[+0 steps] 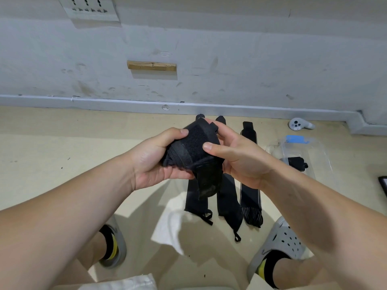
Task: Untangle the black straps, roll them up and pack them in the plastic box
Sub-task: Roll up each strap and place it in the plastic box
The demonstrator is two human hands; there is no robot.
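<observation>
Both hands hold a partly rolled black strap (193, 150) above the floor. My left hand (155, 159) grips the roll from the left, thumb on top. My right hand (236, 155) grips it from the right, thumb pressed on the velcro face. A loose tail of the strap hangs down below the roll. Three black straps lie flat side by side on the floor: the left one (195, 203), the middle one (228, 197), and a striped one (250, 197). The clear plastic box (320, 151) stands at the right with one rolled strap (297, 163) inside.
A white controller (299, 124) lies by the skirting board at the far right. A white cloth (171, 227) lies on the floor between my feet. My grey clogs (280, 241) flank the straps. A dark object's edge (383, 185) shows at the right border.
</observation>
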